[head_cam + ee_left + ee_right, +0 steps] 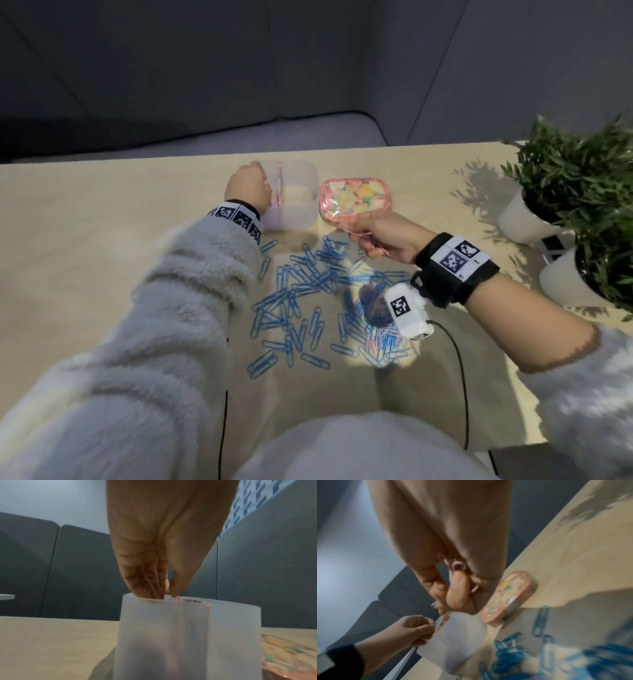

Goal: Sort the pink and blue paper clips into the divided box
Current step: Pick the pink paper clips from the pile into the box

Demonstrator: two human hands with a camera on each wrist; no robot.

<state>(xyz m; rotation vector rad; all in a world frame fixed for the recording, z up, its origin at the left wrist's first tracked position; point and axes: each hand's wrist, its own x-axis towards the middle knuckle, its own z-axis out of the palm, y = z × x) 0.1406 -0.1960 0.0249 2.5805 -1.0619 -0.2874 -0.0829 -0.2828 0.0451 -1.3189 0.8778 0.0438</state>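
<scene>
A frosted divided box (301, 212) with a pink divider (279, 183) stands at the table's far middle. My left hand (248, 183) hovers over its left compartment. Its bunched fingertips (145, 592) dip past the rim and pinch thin pale pink clips (155, 585). My right hand (363, 236) hangs just right of the box, above the pile's far edge, gripping a few pink paper clips (455, 566). Several blue paper clips (301, 281) lie scattered on the table in front of the box. A small mixed pink and blue heap (383, 339) lies under my right wrist.
The box's floral pink lid (354, 198) lies flat right beside the box. Two potted plants (579, 192) in white pots stand at the table's right edge. A black cable (459, 370) runs over the near table. A grey sofa lies beyond the far edge.
</scene>
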